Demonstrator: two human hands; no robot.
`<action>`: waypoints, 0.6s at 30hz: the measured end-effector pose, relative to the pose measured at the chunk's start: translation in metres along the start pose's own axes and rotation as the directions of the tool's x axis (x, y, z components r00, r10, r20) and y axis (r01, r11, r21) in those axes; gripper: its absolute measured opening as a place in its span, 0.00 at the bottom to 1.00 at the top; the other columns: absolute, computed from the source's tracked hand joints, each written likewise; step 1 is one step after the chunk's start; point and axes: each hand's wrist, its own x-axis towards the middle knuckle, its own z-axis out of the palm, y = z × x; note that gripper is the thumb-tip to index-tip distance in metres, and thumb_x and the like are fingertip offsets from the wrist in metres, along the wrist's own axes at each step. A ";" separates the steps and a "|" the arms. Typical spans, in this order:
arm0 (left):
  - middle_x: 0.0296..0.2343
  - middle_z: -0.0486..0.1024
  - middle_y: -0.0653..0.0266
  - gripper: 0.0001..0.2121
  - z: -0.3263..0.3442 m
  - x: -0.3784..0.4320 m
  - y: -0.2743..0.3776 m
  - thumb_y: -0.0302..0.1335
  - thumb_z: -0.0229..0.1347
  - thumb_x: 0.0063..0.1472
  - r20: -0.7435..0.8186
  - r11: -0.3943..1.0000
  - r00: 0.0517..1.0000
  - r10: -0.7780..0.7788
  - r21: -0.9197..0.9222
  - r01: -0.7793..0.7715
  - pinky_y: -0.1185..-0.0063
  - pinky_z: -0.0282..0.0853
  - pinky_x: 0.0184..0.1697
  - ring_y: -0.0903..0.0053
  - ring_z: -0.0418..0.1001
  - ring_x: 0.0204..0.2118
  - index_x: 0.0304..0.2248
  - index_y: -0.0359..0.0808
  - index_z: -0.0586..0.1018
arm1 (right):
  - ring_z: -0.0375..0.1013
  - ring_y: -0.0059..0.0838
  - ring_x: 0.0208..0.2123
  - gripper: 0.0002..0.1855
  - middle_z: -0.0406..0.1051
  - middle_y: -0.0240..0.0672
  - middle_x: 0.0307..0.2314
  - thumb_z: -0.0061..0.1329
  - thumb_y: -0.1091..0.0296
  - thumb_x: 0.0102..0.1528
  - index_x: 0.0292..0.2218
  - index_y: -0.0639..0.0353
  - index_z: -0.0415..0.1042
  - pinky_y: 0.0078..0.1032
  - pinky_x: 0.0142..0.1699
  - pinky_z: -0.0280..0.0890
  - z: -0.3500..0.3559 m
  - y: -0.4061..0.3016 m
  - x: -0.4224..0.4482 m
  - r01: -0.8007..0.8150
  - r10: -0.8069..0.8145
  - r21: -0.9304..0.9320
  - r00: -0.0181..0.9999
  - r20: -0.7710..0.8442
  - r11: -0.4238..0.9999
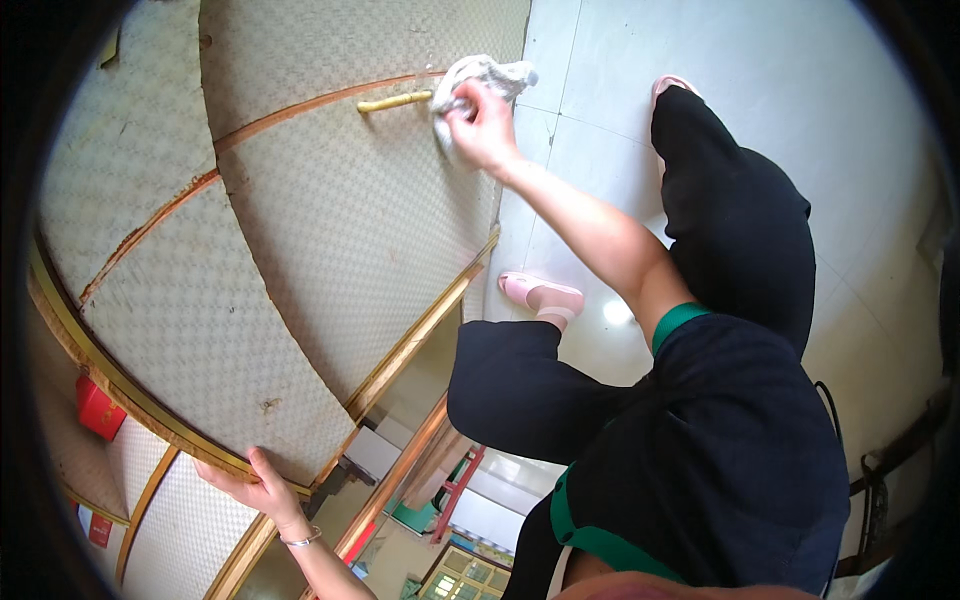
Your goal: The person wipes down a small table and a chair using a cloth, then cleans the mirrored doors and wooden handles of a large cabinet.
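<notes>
My right hand (484, 124) is pressed around a crumpled whitish cloth (491, 71), which lies against a pale patterned cabinet door (360, 202) beside its yellowish curved handle (394, 101). At the lower left, my left hand (259, 487) rests on the gold-coloured edge trim (176, 439) of the cabinet's upper panel (180, 277), its thumb over the edge. A silvery bracelet (301, 537) circles that wrist. Reddish-brown strips run across the panels, worn in places.
Red packets (100, 409) sit on a shelf at the lower left. Below stand white boxes (487, 517) and a red frame (457, 495). Pale floor tiles (600, 67) lie at the right, with my feet in pink slippers (517, 289) on them. Dark bars show at the lower right.
</notes>
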 end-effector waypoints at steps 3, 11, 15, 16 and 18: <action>0.53 0.58 0.56 0.28 0.000 0.001 0.001 0.34 0.52 0.63 0.003 1.000 1.000 0.008 0.001 -0.008 0.69 0.50 0.59 0.66 0.55 0.57 0.57 0.32 0.57 | 0.72 0.33 0.31 0.10 0.71 0.40 0.28 0.53 0.69 0.47 0.32 0.60 0.69 0.28 0.37 0.67 -0.016 0.011 0.033 -0.031 0.022 -0.078 0.993 -0.112 0.996; 0.54 0.58 0.56 0.28 0.001 0.000 0.003 0.35 0.53 0.63 -0.020 1.000 1.000 0.013 0.005 -0.013 0.70 0.49 0.60 0.65 0.56 0.57 0.57 0.32 0.58 | 0.73 0.35 0.35 0.13 0.73 0.40 0.29 0.54 0.65 0.46 0.34 0.58 0.70 0.28 0.43 0.67 -0.006 0.000 0.008 -0.071 0.073 -0.069 0.997 0.021 0.995; 0.53 0.59 0.56 0.27 0.002 0.002 0.006 0.35 0.53 0.63 -0.011 1.000 1.000 0.013 0.029 -0.013 0.70 0.49 0.60 0.65 0.56 0.57 0.57 0.32 0.59 | 0.72 0.35 0.36 0.11 0.72 0.41 0.31 0.52 0.69 0.49 0.36 0.59 0.69 0.29 0.43 0.67 -0.030 0.025 0.035 -0.200 0.197 -0.103 0.980 -0.034 0.974; 0.53 0.59 0.56 0.27 0.002 0.003 0.004 0.35 0.52 0.63 -0.006 0.999 1.000 0.013 0.030 -0.013 0.69 0.49 0.60 0.65 0.56 0.57 0.57 0.32 0.58 | 0.74 0.36 0.37 0.15 0.73 0.41 0.32 0.56 0.63 0.47 0.35 0.60 0.70 0.28 0.43 0.68 -0.024 0.033 0.038 -0.168 0.154 -0.186 0.984 -0.086 0.968; 0.53 0.58 0.56 0.27 0.002 0.003 0.003 0.34 0.52 0.63 -0.011 1.000 1.000 0.005 0.004 -0.005 0.69 0.48 0.60 0.64 0.56 0.57 0.57 0.32 0.58 | 0.73 0.36 0.35 0.13 0.73 0.40 0.31 0.55 0.65 0.48 0.35 0.60 0.71 0.27 0.41 0.68 -0.012 0.021 0.036 0.013 -0.028 -0.139 0.994 -0.102 0.990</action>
